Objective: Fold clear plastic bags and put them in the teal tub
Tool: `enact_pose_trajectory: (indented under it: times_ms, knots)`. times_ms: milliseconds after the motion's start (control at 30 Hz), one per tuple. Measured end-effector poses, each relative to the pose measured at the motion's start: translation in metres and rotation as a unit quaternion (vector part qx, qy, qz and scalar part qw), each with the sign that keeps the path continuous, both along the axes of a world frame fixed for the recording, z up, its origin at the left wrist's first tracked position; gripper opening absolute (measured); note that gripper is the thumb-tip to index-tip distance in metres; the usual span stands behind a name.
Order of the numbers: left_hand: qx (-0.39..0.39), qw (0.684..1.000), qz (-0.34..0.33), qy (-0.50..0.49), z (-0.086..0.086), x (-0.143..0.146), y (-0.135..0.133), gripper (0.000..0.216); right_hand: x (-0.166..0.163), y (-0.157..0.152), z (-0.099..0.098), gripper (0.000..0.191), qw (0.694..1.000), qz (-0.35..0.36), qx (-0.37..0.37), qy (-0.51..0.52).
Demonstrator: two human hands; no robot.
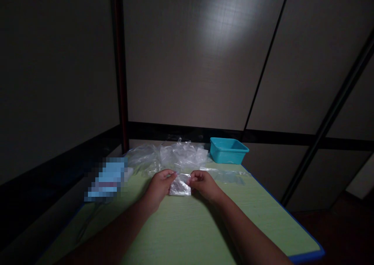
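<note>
from here i see the left hand [159, 187] pinching the left edge of a folded sheet of clear plastic [180, 186], and the right hand [203, 184] pinching its right edge. i have it between them over the middle of the pale green table [175, 234]; whether it touches the top, i cannot tell. just beyond lies a crumpled heap of clear plastic [182, 156]. to its right sits a teal basket [229, 157], with a flat clear strip [229, 175] on its near side. far left, a blurred-out blue patch [111, 175] hides its details.
</note>
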State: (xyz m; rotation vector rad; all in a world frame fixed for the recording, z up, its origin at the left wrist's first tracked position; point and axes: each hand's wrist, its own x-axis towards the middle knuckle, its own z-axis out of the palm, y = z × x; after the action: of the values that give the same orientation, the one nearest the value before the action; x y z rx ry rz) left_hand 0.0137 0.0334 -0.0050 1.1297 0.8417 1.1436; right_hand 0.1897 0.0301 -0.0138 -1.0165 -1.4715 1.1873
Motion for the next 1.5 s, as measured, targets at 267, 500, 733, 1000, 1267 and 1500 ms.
enact_pose_trajectory:
  times_ms: [267,500,733,1000,1267,1500]
  knots:
    - [0.004,1.000,-0.004,0.027,0.0019,0.0011,-0.0036,0.035,0.0004,0.0016,-0.0036,0.034,1.000,-0.012,0.007,-0.008]
    - [0.028,0.999,0.026,0.030,-0.0015,0.0005,0.0002,0.034,-0.0020,-0.0009,-0.0007,0.038,1.000,0.012,-0.018,-0.001]
    - [0.021,0.999,0.015,0.018,-0.0009,0.0007,0.0012,0.040,0.0001,0.0026,-0.0038,0.039,1.000,0.000,-0.013,0.000]
    - [0.002,1.000,-0.012,0.026,0.0010,-0.0012,-0.0035,0.041,0.0037,0.0034,-0.0008,0.034,1.000,-0.018,0.009,-0.001]
    - [-0.008,0.999,-0.039,0.029,-0.0014,0.0022,-0.0013,0.047,0.0005,0.0057,-0.0040,0.034,0.999,-0.041,0.036,0.004]
    - [-0.008,0.998,-0.048,0.044,-0.0029,-0.0002,-0.0014,0.047,0.0013,0.0045,-0.0008,0.031,0.998,-0.044,0.051,0.014]
